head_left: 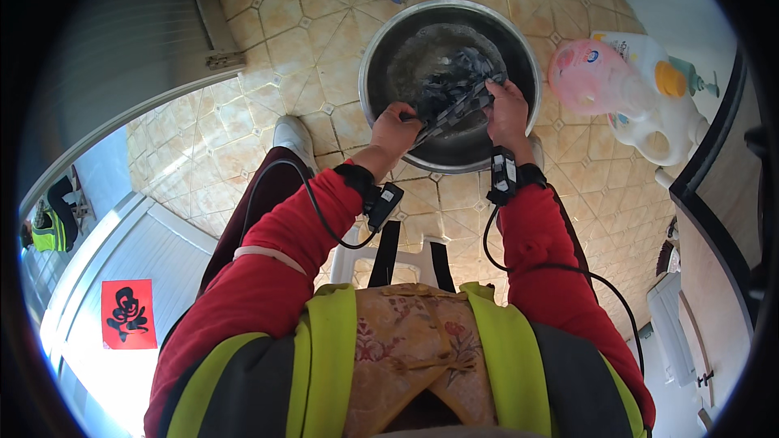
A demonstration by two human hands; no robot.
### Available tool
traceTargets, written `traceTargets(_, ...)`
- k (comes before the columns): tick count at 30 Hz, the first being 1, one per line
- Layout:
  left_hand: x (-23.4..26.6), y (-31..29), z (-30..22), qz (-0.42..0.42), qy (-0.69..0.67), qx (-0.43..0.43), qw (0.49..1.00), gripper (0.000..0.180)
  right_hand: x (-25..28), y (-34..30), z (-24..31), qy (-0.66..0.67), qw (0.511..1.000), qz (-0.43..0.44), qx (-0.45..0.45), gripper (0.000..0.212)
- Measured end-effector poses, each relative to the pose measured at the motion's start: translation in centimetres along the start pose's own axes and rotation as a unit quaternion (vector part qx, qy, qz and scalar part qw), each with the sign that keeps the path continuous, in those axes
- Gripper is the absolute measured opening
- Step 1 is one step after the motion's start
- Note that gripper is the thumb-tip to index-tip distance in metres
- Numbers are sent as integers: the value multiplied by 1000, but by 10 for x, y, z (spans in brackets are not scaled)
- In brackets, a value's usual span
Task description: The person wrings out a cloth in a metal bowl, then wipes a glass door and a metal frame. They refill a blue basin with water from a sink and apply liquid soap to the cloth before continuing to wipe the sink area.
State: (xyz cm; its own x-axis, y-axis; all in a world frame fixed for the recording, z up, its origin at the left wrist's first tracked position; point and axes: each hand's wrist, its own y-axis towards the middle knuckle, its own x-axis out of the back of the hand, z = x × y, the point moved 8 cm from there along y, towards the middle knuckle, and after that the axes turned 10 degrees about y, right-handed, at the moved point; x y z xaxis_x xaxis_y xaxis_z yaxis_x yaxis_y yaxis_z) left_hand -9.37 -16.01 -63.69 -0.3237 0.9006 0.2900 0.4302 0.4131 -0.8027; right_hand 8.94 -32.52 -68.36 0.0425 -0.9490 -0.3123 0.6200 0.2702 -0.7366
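A wide metal basin (377, 65) stands on the floor in front of me with some water in it. Over it I hold a dark grey checked cloth (454, 110), stretched between my two hands. My left hand (395, 130) pinches one end near the basin's left front. The other end is gripped by my right hand (507, 111), a little farther off at the right. The bunched far part of the cloth hangs down into the water, so its full shape is hidden.
Pink and white plastic bottles (586, 77) stand right of the basin, beside a pump bottle (692, 77). My shoe (294, 139) is left of the basin. A white stool (345, 255) is under me. An open door (122, 57) is at left; a person (53, 223) sits beyond it.
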Motion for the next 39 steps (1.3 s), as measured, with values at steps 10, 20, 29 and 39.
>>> traceTargets(10, -2, -9, -6, -46, 11, -59, 997, 29, -77, -68, -19, -695, 626, 100, 337, 55)
traceTargets(20, 26, 3, -44, -80, -155, -119, 978, 24, -83, -52, 18, -480, 849, 64, 212, 16)
traceTargets(29, 3, 21, -12, 2, -53, 76, 996, 57, -45, -69, 12, -542, 759, -52, 358, 36)
traceTargets(39, -31, 30, -22, 178, -309, 220, 908, 74, -84, -60, -3, -478, 844, 112, 218, 37)
